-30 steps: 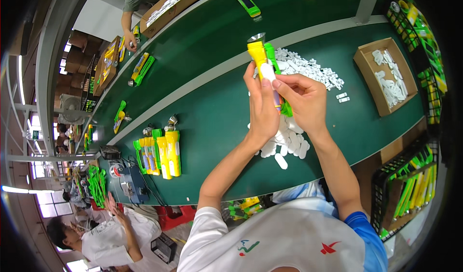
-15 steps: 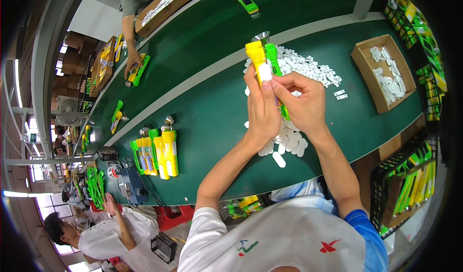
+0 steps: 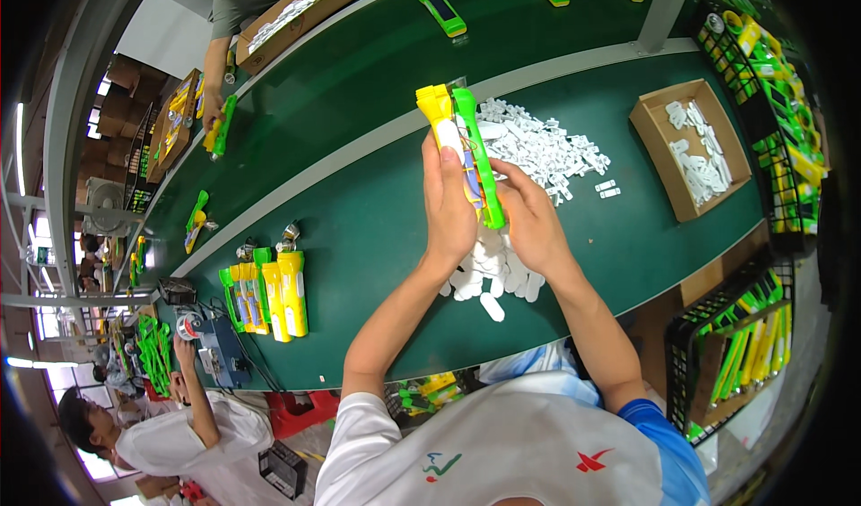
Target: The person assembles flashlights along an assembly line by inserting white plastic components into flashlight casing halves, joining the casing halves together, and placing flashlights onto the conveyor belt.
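My left hand (image 3: 448, 205) is closed round the yellow half (image 3: 435, 102) of a flashlight, which stands nearly upright over the table. Beside it is the flashlight's green half (image 3: 485, 176), parted a little from the yellow one. Purple-blue parts and thin wires show between the two. My right hand (image 3: 531, 219) grips the lower end of the green half; its fingertips are partly hidden behind it. A white oval piece sits against the yellow half near my left thumb. Behind and below my hands lie a heap of small white plastic parts (image 3: 560, 152) and several white oval covers (image 3: 491, 307).
Several yellow and green flashlights (image 3: 289, 295) lie in a row on the left. A cardboard box (image 3: 662, 152) with white parts stands right, near black crates (image 3: 673, 362) of flashlights. Beyond a metal rail (image 3: 359, 178), a co-worker's hand (image 3: 213, 111) holds another flashlight. Another person sits at lower left.
The flashlight has turned, so its wires and inner parts now show. My right hand has shifted from the white piece to the green half's lower end. The view has also shifted.
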`<act>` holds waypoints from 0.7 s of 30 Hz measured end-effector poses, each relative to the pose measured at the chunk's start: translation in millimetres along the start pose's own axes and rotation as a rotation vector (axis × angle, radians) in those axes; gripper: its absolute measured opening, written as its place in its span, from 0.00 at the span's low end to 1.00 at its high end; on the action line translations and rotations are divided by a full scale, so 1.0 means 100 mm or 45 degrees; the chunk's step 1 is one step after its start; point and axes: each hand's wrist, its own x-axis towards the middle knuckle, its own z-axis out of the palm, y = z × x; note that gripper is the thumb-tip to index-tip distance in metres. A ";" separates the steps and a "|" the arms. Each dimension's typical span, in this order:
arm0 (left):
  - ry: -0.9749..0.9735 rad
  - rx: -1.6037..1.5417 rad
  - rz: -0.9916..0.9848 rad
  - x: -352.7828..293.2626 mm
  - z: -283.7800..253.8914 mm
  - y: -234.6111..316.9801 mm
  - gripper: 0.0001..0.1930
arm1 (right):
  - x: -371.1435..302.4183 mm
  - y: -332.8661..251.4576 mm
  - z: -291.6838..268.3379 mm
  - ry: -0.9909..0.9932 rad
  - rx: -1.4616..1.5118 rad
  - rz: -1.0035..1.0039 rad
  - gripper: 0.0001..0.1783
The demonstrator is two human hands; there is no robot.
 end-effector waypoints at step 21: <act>0.291 -0.451 0.016 -0.11 0.06 -0.22 0.22 | 0.12 -0.03 0.21 0.263 -0.472 -0.627 0.20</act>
